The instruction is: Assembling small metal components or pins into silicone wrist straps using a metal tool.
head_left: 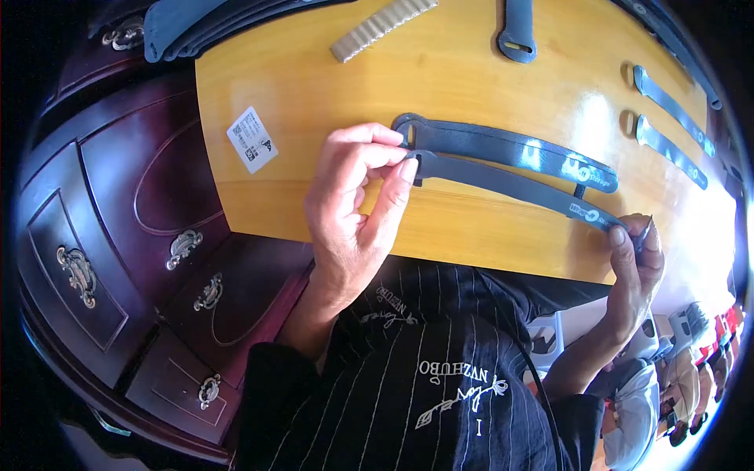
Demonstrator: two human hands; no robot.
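Observation:
Between my hands, a dark grey-blue storage strap is stretched above the wooden table. My left hand pinches its slotted end between thumb and fingertips. The strap's other end, near a printed mark, is gripped by thumb and fingers of my right hand. Just beyond it lies a second strap of the same kind, its slotted loop end close to my left fingertips. A small dark piece shows between the two straps near their right ends; I cannot make out which it belongs to.
On the yellow wooden table lie a white printed label, a tan ridged strip and more single straps. Stacked straps sit at the far left edge. A dark cabinet stands left; people and grey stools are at lower right.

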